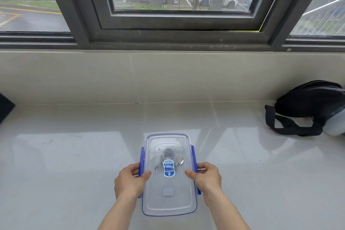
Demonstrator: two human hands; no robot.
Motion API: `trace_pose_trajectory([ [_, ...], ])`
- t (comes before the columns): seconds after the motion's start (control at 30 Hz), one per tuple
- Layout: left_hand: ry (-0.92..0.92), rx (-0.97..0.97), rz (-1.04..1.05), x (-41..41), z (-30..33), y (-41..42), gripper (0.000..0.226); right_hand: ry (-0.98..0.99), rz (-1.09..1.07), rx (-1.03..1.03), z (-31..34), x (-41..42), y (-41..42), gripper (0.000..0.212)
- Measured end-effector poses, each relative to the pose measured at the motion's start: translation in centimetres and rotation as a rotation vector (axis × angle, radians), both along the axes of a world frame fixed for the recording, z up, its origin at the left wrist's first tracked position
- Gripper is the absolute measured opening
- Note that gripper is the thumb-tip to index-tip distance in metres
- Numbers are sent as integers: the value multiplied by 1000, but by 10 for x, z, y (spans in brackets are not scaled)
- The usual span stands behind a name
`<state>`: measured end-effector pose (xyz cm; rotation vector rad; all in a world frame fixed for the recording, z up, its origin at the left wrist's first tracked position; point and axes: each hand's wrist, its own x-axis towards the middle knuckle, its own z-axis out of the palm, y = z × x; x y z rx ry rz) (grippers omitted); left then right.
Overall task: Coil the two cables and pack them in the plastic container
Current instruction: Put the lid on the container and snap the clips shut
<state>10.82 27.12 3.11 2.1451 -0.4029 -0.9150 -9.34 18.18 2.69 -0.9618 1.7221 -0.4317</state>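
A clear plastic container point(168, 203) with a blue rim and blue side clasps stands on the pale counter, its lid on top. Through the lid I see coiled cables point(168, 153), one grey-white and one darker, with small plugs beside them. A blue oval label point(168, 168) sits on the lid. My left hand point(130, 179) grips the left edge, thumb on the lid and fingers at the left clasp. My right hand point(205, 175) holds the right edge the same way, at the right clasp.
A black bag with a strap point(306, 108) lies at the far right of the counter. A dark object point(5, 106) shows at the left edge. A tiled sill and window frame rise behind the counter.
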Motion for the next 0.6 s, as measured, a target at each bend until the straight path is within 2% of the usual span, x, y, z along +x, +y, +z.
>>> trace_pose_trajectory([
  [0.4, 87, -11, 41, 5, -3, -1, 40, 38, 0, 37, -2, 2, -8, 38],
  [0.5, 189, -56, 51, 9, -7, 2, 42, -3, -5, 56, -4, 1, -9, 44],
  [0.6, 367, -94, 48, 11, -10, 8, 45, -91, -5, 114, -3, -3, -9, 55],
])
